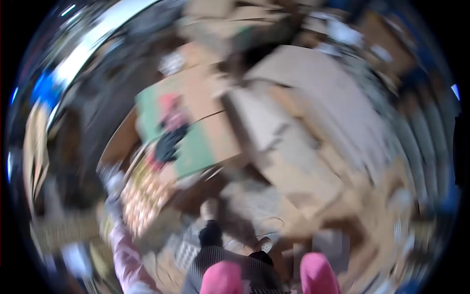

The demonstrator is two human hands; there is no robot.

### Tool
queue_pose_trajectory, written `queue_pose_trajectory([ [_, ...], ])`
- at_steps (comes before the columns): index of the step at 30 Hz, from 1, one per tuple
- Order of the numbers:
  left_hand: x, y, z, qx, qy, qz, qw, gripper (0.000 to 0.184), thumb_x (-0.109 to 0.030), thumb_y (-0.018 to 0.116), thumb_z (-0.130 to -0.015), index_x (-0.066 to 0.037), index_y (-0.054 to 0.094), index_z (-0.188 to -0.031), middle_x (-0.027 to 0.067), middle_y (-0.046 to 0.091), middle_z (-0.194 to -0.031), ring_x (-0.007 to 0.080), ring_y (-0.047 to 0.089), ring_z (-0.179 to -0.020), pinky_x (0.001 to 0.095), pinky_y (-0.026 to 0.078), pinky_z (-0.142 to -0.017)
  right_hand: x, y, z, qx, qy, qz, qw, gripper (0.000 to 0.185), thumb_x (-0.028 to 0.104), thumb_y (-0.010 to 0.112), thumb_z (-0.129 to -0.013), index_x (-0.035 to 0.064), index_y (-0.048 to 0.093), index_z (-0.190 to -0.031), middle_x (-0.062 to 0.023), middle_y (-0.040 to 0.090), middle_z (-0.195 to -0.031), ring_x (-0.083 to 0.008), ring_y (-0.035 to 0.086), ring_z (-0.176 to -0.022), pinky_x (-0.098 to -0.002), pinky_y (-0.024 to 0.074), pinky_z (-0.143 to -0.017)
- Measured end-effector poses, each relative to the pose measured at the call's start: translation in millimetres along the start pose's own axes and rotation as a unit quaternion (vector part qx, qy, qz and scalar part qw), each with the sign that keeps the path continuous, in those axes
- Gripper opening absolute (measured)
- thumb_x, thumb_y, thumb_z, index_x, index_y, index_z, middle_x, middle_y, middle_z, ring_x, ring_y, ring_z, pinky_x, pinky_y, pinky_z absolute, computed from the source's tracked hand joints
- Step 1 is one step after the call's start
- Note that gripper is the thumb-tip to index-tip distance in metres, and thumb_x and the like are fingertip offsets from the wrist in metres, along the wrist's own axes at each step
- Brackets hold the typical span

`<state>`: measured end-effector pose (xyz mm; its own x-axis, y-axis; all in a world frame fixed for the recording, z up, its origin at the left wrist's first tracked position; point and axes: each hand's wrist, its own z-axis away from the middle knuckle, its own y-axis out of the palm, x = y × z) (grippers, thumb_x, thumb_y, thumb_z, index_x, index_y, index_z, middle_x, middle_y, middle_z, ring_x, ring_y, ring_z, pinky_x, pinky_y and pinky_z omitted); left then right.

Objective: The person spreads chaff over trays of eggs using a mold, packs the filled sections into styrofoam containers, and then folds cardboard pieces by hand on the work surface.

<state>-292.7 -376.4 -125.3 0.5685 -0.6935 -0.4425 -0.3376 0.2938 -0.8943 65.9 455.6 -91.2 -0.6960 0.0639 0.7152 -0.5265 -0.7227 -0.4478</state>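
Note:
The frame is smeared by motion. At the left, my left arm in a pink sleeve (128, 257) reaches up. My left hand (113, 181), whitish and perhaps gloved, is at the left edge of an open carton. Its fingers are too blurred to read. Inside the carton lie many small rounded, pale orange-brown pieces (142, 198), which I cannot name. Right above them, a large green-and-brown cardboard piece (196, 157) carries a blurred pink-and-dark item (172, 132), possibly cloth or a glove. My right hand does not show.
Flattened cardboard (318, 93) and brown cartons (230, 22) crowd the middle and back. My feet, one in a perforated shoe (265, 244), stand on a cluttered floor. Two pink shapes (223, 278) rise at the bottom edge. Long grey ridges (416, 142) run along the right.

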Motion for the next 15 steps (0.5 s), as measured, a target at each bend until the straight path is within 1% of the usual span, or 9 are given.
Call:
queue_pose_trajectory([
  [3, -85.3, 60.1, -29.1, 0.135, 0.113, 0.026, 0.984, 0.021, -0.022, 0.068, -0.073, -0.004, 0.068, -0.084, 0.0135, 0.067, -0.074, 0.0258, 0.063, -0.064, 0.0398, 0.049, -0.059, 20.4, -1.6, 70.9, -0.077, 0.021, -0.044, 0.996, 0.031, 0.015, 0.063, -0.089, -0.0014, 0.062, -0.116, -0.0104, 0.065, -0.112, -0.0194, 0.06, -0.102, -0.0332, 0.0498, -0.087],
  [6, -175.7, 89.3, 25.9, 0.323, 0.216, 0.041, 0.921, 0.023, -0.024, 0.067, -0.074, -0.004, 0.068, -0.086, 0.0136, 0.067, -0.077, 0.0264, 0.063, -0.066, 0.0399, 0.049, -0.061, 36.9, 14.4, 102.0, -0.11, 0.027, -0.11, 0.988, 0.031, 0.014, 0.063, -0.088, -0.0014, 0.063, -0.115, -0.0103, 0.066, -0.11, -0.0192, 0.061, -0.101, -0.0327, 0.0504, -0.086],
  [7, -209.1, 95.7, 46.2, 0.385, 0.253, 0.04, 0.887, 0.024, -0.024, 0.067, -0.074, -0.004, 0.068, -0.087, 0.0136, 0.067, -0.077, 0.0266, 0.063, -0.067, 0.04, 0.049, -0.062, 41.8, 23.4, 103.6, -0.117, 0.022, -0.143, 0.983, 0.031, 0.014, 0.063, -0.088, -0.0014, 0.063, -0.115, -0.0103, 0.066, -0.11, -0.0192, 0.061, -0.1, -0.0325, 0.0506, -0.086],
  [9, -289.8, 101.4, 87.1, 0.499, 0.333, 0.034, 0.8, 0.025, -0.025, 0.066, -0.075, -0.004, 0.067, -0.088, 0.0137, 0.067, -0.079, 0.027, 0.063, -0.068, 0.0401, 0.049, -0.063, 64.5, 46.8, 103.5, -0.127, 0.028, -0.244, 0.961, 0.025, 0.01, 0.068, -0.084, -0.0002, 0.066, -0.107, -0.0076, 0.067, -0.102, -0.0164, 0.063, -0.089, -0.0312, 0.0519, -0.082],
  [10, -327.7, 106.3, 109.8, 0.546, 0.374, 0.029, 0.749, 0.025, -0.025, 0.066, -0.075, -0.004, 0.067, -0.089, 0.0138, 0.067, -0.08, 0.0272, 0.063, -0.069, 0.0402, 0.049, -0.064, 75.9, 58.6, 105.0, -0.118, -0.029, -0.293, 0.948, 0.022, 0.008, 0.068, -0.084, -0.0002, 0.066, -0.104, -0.007, 0.067, -0.099, -0.0153, 0.063, -0.088, -0.0309, 0.0525, -0.081],
  [11, -361.6, 110.0, 134.1, 0.583, 0.417, 0.02, 0.697, 0.026, -0.026, 0.066, -0.075, -0.004, 0.067, -0.089, 0.0138, 0.066, -0.081, 0.0274, 0.063, -0.07, 0.0402, 0.049, -0.064, 86.5, 65.5, 108.5, -0.151, -0.012, -0.291, 0.945, 0.017, 0.011, 0.061, -0.09, 0.0009, 0.07, -0.1, -0.0043, 0.069, -0.093, -0.0139, 0.063, -0.086, -0.0302, 0.052, -0.079],
  [13, -419.7, 105.0, 197.6, 0.646, 0.486, -0.004, 0.588, 0.027, -0.027, 0.065, -0.076, -0.004, 0.067, -0.091, 0.0139, 0.066, -0.082, 0.0278, 0.063, -0.072, 0.0403, 0.049, -0.066, 90.7, 54.4, 127.9, -0.161, -0.108, -0.108, 0.975, 0.018, 0.008, 0.065, -0.087, 0.0016, 0.07, -0.102, -0.006, 0.07, -0.098, -0.0149, 0.065, -0.088, -0.0305, 0.0527, -0.081],
  [14, -444.4, 100.8, 234.0, 0.668, 0.515, -0.017, 0.537, 0.028, -0.027, 0.065, -0.076, -0.004, 0.066, -0.091, 0.0139, 0.066, -0.083, 0.0279, 0.063, -0.072, 0.0404, 0.049, -0.066, 115.3, 43.7, 143.2, -0.187, -0.057, -0.313, 0.929, 0.019, 0.008, 0.067, -0.085, 0.0007, 0.07, -0.102, -0.0075, 0.07, -0.097, -0.0156, 0.065, -0.086, -0.0304, 0.0532, -0.081],
  [15, -466.3, 94.9, 272.0, 0.682, 0.542, -0.027, 0.49, 0.028, -0.027, 0.065, -0.076, -0.004, 0.066, -0.092, 0.014, 0.066, -0.084, 0.0281, 0.063, -0.073, 0.0404, 0.049, -0.067, 140.3, 33.5, 159.8, -0.235, -0.026, -0.507, 0.829, 0.02, 0.009, 0.069, -0.083, -0.0002, 0.07, -0.101, -0.0089, 0.07, -0.096, -0.0163, 0.066, -0.085, -0.0304, 0.0537, -0.08],
])
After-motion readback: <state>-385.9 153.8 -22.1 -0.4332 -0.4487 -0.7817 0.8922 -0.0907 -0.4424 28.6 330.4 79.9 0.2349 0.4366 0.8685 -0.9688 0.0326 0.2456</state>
